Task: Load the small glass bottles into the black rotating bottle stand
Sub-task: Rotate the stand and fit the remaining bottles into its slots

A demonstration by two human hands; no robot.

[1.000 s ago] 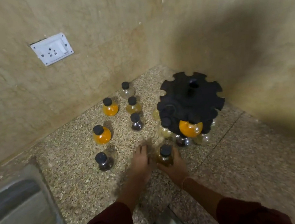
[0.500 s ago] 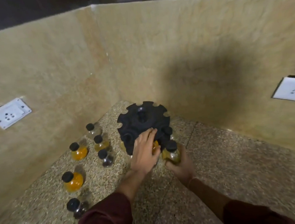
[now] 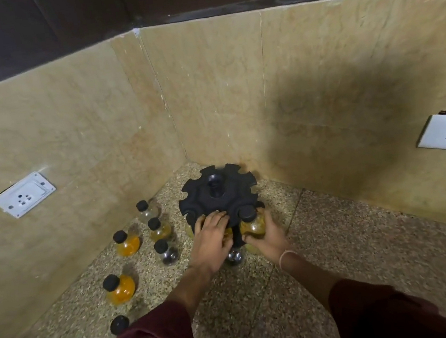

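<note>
A person's right hand [image 3: 265, 236] is gripping a yellow-filled bottle [image 3: 252, 225] at a slot of the black rotating stand [image 3: 217, 194], the left hand [image 3: 210, 239] is bracing its rim with fingers spread; six loose bottles [image 3: 118, 289] are waiting beside it, so loading is looking early

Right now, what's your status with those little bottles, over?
Right hand gripping amber bottle at the black stand's rim. Left hand flat on stand. Six bottles waiting on counter, left side. Nothing blocking.
</note>
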